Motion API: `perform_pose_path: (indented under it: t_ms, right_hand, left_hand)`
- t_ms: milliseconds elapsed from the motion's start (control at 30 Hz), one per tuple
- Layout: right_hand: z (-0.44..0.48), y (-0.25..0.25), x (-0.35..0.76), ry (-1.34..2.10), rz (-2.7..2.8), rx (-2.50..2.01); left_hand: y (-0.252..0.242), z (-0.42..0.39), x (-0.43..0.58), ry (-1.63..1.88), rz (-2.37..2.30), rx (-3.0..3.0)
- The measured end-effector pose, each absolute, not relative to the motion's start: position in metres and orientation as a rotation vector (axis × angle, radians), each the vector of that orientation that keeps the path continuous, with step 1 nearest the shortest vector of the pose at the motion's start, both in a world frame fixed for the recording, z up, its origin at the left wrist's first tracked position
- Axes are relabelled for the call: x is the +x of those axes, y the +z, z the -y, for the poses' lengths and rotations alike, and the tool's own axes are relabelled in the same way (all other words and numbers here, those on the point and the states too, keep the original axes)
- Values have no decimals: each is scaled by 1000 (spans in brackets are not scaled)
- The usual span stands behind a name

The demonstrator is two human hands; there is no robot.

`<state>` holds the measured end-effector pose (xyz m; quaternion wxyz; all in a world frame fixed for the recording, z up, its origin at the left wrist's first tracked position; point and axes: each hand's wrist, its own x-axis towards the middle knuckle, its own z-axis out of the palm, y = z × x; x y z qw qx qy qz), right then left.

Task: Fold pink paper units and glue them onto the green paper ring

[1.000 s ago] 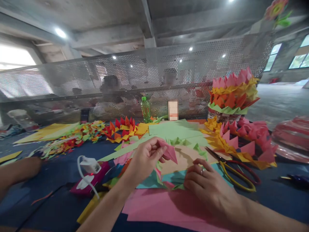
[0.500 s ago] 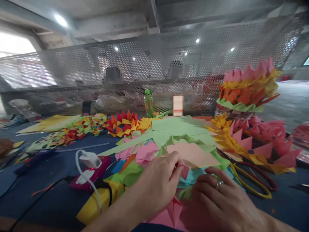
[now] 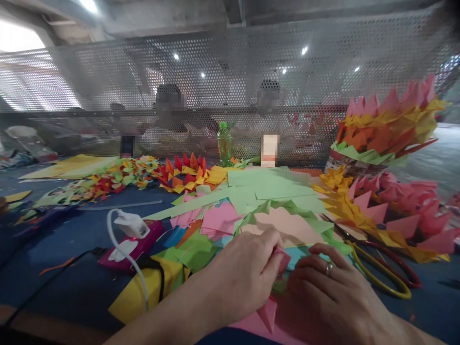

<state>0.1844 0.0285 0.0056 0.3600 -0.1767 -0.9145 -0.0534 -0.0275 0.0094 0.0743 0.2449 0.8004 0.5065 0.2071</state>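
Observation:
My left hand (image 3: 247, 273) is closed in a pinch on a small folded pink paper piece (image 3: 283, 262), whose corner sticks out beyond the thumb and forefinger. Below that wrist, another pointed pink fold (image 3: 268, 314) rests on a pink sheet (image 3: 253, 323); whether the two folds are joined is hidden. My right hand (image 3: 330, 287), wearing a ring, has its fingers curled inward low over the papers, and its fingertips and anything in them are out of sight. Just beyond both hands lie a peach sheet (image 3: 287, 225), green folded points and blue paper (image 3: 300, 254).
Yellow-handled scissors (image 3: 381, 273) lie on the right, near pink folded-paper points (image 3: 398, 225) and a tiered paper flower basket (image 3: 384, 134). A magenta power strip (image 3: 151, 235) with a white charger (image 3: 131, 224) stands left. A green bottle (image 3: 224, 146) is against the mesh screen (image 3: 201, 105).
The view has tilted down and shifted slightly. My left hand keeps its pinch on the folded pink paper, now turned a little more. My right hand stays curled close by.

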Motion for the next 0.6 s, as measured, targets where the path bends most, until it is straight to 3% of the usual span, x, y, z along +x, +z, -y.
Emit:
perform_pose_path:
  t_ms: [600]
  right_hand:
    - [-30,16,188,-36,2433,-483]
  left_hand:
    - [70,-10,-28,597,-1349,2210]
